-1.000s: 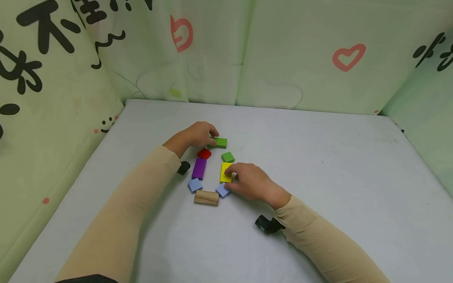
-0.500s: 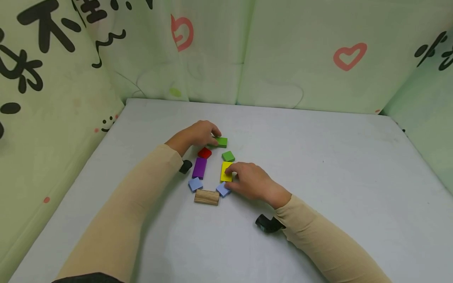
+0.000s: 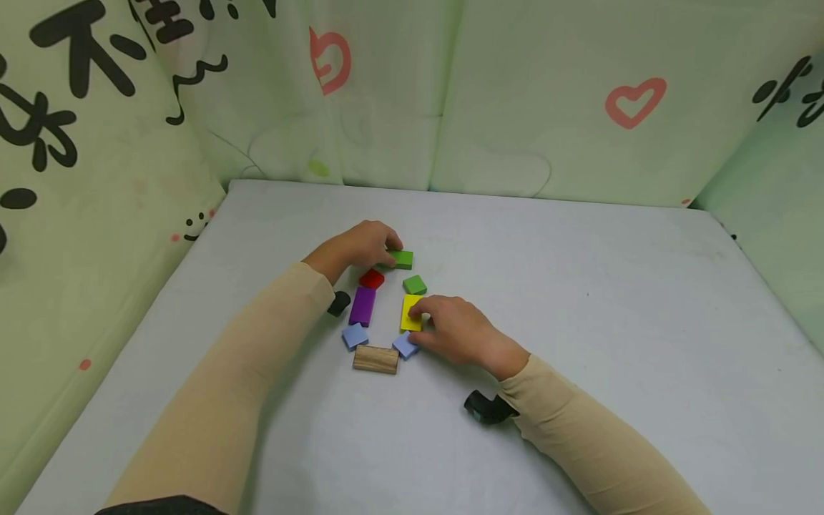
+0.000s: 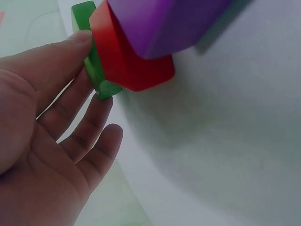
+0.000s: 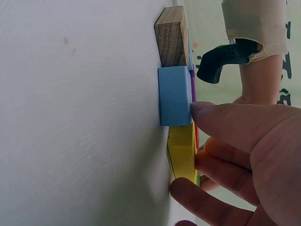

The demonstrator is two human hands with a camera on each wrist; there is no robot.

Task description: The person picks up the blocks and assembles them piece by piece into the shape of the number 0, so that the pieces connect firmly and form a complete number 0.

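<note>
At the far end of a loose ring of blocks, my left hand point(image 3: 363, 244) pinches a long green block point(image 3: 403, 260) between thumb and fingers. A red block point(image 3: 372, 279) and a purple block point(image 3: 363, 307) follow down the left side. My right hand point(image 3: 458, 330) touches the right side with loosely bent fingers: its thumb rests at a light blue block point(image 5: 175, 96), its fingers at a yellow block point(image 5: 182, 149). Beyond the yellow one lies a small green block point(image 3: 415, 285). Another light blue block point(image 3: 355, 337) and a wood-grain block point(image 3: 376, 360) form the near end.
The blocks lie on a white tabletop point(image 3: 579, 300). A pale green printed curtain point(image 3: 528, 136) hangs behind it and along both sides. Black wrist devices stick out below the sleeves, the right one point(image 3: 487, 408) low over the table and the left one point(image 3: 339, 304) near the purple block.
My left hand has shifted slightly right along the green block. The right hand and the blocks have stayed in place.
</note>
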